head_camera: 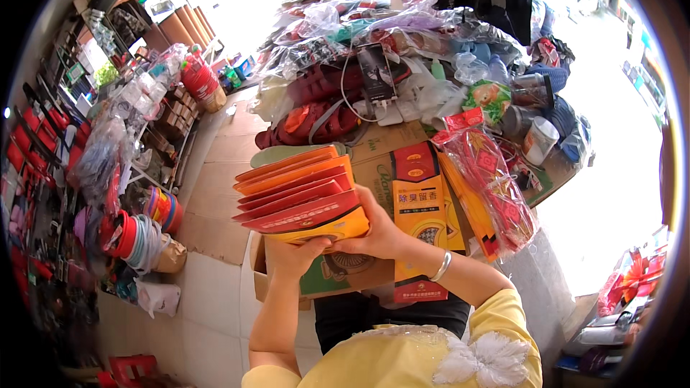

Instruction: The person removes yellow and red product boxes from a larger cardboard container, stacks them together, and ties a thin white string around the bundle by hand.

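Observation:
Both of my hands hold a thick stack of red and orange paper packets (pixel 304 199), fanned a little at the top. My left hand (pixel 299 253) grips the lower left of the stack, its thumb in front. My right hand (pixel 374 229) wraps the right side, with a silver bangle (pixel 443 267) on that wrist. Just right of the stack, a long yellow and red packet (pixel 420 226) with printing lies on a cardboard box (pixel 377 167). Beside it are more yellow packets (pixel 469 199) and a clear-wrapped bundle of red patterned insoles (pixel 493 183).
Behind the box rises a heap of plastic-bagged goods (pixel 345 16), with dark red sandals (pixel 318 118) and a phone (pixel 375 73) on a white cable in front. White jars (pixel 540 140) stand at right. Buckets (pixel 126 234) and crowded shelves line the left; flattened cardboard (pixel 215 188) covers floor there.

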A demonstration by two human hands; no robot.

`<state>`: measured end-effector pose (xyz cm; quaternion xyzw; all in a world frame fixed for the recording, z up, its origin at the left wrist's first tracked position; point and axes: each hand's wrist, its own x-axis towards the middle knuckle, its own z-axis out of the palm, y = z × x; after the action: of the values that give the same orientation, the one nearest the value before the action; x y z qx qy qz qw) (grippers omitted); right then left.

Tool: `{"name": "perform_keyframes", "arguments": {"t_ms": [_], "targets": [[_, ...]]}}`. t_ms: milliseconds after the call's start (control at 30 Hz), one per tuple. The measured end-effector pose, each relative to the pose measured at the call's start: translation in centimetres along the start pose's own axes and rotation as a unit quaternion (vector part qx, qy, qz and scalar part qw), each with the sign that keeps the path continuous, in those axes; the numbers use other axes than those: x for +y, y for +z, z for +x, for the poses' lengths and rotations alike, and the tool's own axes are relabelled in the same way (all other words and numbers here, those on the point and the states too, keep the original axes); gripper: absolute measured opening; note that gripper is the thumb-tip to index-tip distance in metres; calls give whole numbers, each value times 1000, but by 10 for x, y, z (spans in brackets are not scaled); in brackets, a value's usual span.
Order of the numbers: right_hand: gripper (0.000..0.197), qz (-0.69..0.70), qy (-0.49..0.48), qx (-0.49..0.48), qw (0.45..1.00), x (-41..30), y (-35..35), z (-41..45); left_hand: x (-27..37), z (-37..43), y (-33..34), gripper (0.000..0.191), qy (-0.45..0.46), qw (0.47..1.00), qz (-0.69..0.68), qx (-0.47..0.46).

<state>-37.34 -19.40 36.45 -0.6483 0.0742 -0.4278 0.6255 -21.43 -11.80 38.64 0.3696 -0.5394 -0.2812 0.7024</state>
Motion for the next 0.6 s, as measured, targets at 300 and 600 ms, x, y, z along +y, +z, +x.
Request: {"name": "perform_keyframes", "arguments": {"t_ms": [300,600], "targets": [[86,-89,-29,83,992,36,11,-21,-49,-44,-9,50,9,996,81,28],[88,-183,67,56,979,-14,26,-29,-19,-38,-20,63,-207,972,-62,88]]}}
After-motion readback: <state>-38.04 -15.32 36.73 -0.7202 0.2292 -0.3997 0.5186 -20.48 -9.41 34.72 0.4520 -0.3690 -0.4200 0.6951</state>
